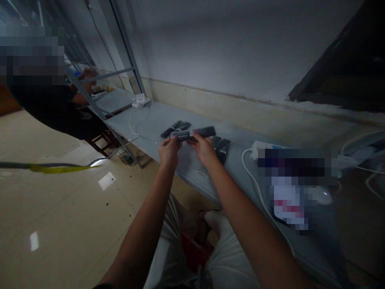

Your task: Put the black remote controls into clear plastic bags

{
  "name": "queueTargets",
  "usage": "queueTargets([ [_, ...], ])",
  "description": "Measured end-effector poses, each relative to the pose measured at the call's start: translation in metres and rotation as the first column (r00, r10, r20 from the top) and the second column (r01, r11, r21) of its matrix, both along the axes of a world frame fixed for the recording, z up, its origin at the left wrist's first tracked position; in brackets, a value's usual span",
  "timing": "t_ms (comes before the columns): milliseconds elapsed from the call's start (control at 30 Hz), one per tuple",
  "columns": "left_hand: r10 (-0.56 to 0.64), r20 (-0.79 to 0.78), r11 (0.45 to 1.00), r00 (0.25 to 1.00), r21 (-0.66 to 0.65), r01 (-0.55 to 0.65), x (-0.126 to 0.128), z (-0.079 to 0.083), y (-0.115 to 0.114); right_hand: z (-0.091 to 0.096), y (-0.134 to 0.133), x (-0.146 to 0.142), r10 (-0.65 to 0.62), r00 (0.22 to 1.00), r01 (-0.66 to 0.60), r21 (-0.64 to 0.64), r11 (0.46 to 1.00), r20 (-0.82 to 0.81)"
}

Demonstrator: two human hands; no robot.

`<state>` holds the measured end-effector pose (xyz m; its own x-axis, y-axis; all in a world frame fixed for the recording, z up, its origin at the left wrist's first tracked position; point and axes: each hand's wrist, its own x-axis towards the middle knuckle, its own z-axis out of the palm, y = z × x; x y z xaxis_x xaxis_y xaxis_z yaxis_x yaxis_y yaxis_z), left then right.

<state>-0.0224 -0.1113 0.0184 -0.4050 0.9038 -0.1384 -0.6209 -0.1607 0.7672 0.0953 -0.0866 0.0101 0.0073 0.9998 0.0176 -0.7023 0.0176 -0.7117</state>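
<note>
- The left hand (pixel 170 150) and the right hand (pixel 205 149) are raised side by side over the near edge of the worktop (pixel 150 120), both closed on 1 long dark bar (pixel 197 132).
- The bar lies nearly level, held in the air just above the worktop. The left fingers pinch its left end and the right fingers grip near its middle, so its right end sticks out free.
- Its surface glints as if wrapped in clear film, but it is too blurred to be sure.
- Behind the left hand, a small group of similar dark pieces (pixel 176 128) lies on the worktop.
- Just right of the right hand lies another dark heap (pixel 221 146).
- Further right sits a white power strip (pixel 261 149), with its white cable (pixel 252 176) running along the worktop.
- At the far left end rests a small white box (pixel 140 100), beside a metal frame (pixel 126 48).
- Another person in dark clothes (pixel 57 108) sits at the left, well apart.
</note>
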Motion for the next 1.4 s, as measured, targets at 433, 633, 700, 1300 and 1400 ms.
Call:
queueTargets([
  [433, -0.105, -0.275, 0.993, 0.956, 0.030, 0.118, -0.046, 0.013, 0.005, 0.000, 0.008, 0.013, -0.126, 0.982, 0.107, -0.138, 0.985, -0.142],
  [633, -0.246, -0.325, 0.968, 0.913, -0.037, 0.248, -0.041, 0.018, 0.002, -0.006, 0.015, 0.018, -0.141, 0.969, 0.109, -0.159, 0.981, -0.202],
  [700, -0.242, -0.342, 0.969, 0.908, -0.034, 0.246, -0.039, 0.017, 0.004, -0.006, 0.015, 0.019, -0.121, 0.967, 0.086, -0.159, 0.984, -0.224],
  [1300, -0.539, -0.303, 0.835, 0.786, -0.069, 0.546, -0.043, 0.025, -0.004, -0.001, 0.009, 0.018, 0.025, 0.970, -0.072, -0.185, 0.980, -0.243],
  [1400, -0.611, -0.345, 0.777, 0.713, -0.086, 0.624, -0.046, 0.026, -0.007, 0.001, 0.008, 0.020, 0.048, 0.972, -0.089, -0.172, 0.981, -0.230],
])
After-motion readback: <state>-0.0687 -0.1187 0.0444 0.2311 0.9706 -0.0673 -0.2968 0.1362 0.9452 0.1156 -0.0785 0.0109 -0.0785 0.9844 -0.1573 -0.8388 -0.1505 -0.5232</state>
